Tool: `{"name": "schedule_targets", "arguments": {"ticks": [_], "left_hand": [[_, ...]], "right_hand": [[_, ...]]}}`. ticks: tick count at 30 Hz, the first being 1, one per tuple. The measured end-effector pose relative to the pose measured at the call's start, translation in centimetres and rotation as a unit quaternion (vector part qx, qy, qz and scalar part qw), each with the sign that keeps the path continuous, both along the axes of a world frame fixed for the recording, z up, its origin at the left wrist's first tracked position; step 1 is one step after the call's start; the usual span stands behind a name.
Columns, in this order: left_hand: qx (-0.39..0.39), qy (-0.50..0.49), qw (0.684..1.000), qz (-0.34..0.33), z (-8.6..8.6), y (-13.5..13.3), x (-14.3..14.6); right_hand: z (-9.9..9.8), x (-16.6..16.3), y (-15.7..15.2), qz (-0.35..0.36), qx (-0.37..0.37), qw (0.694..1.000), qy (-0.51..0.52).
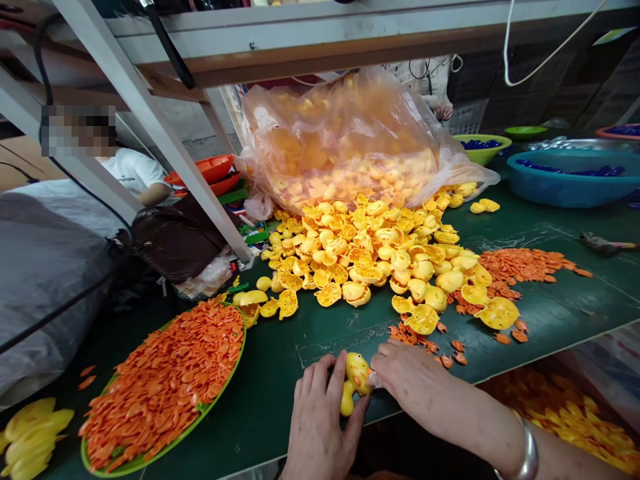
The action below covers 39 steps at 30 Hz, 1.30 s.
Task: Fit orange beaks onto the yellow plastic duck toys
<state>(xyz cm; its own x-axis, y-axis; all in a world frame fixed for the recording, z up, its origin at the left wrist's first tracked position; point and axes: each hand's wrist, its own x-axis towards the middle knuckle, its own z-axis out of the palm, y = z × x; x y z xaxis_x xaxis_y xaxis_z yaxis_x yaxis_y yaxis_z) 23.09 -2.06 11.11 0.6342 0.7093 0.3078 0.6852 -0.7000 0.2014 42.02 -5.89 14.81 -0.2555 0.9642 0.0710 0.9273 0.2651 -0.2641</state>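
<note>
Taking the yellow duck [358,371] as the clock's centre, it sits low in view at the tabletop's [323,328] near edge. The left hand [323,407] is clamped round it, fingers and thumb on opposite sides; the right hand [407,373], at 3 o'clock, touches its orange bill, but I cannot tell whether that grip pinches. It looks like light, stiff, smooth plastic, probably a little slippery: best held round the body, sparing the bill. Orange pieces fill a green-rimmed plate [205,415] at 9 o'clock; yellow shells [360,250] heap at 12.
</note>
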Motion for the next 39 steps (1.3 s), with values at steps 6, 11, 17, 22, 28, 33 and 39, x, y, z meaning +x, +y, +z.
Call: {"name": "schedule_targets", "arguments": {"ticks": [6,11,17,22,28,33,39], "left_hand": [[-0.015,0.007,1.000,-0.026,0.2,0.2,-0.1],[-0.015,0.017,0.999,-0.029,0.0,0.3,0.0],[-0.010,0.012,1.000,-0.011,0.0,0.1,0.4],[0.052,-0.007,0.996,0.068,-0.3,1.2,-2.2],[0.140,-0.015,0.974,0.178,0.2,2.4,-5.2],[0.181,-0.075,0.972,0.130,1.8,0.4,-2.8],[0.156,-0.077,0.981,-0.081,2.4,-0.8,-0.3]], "right_hand": [[1.0,0.5,0.1,0.050,-0.006,0.997,0.062],[1.3,0.6,1.1,0.059,-0.055,0.996,0.041],[0.6,0.2,1.4,0.062,-0.054,0.997,-0.006],[1.3,1.9,-0.4,-0.100,0.046,0.993,0.030],[-0.6,7.4,-1.6,-0.202,0.099,0.972,-0.063],[-0.9,7.9,-1.5,-0.179,0.141,0.968,0.101],[0.9,2.5,-2.4,-0.102,-0.139,0.840,0.515]]}}
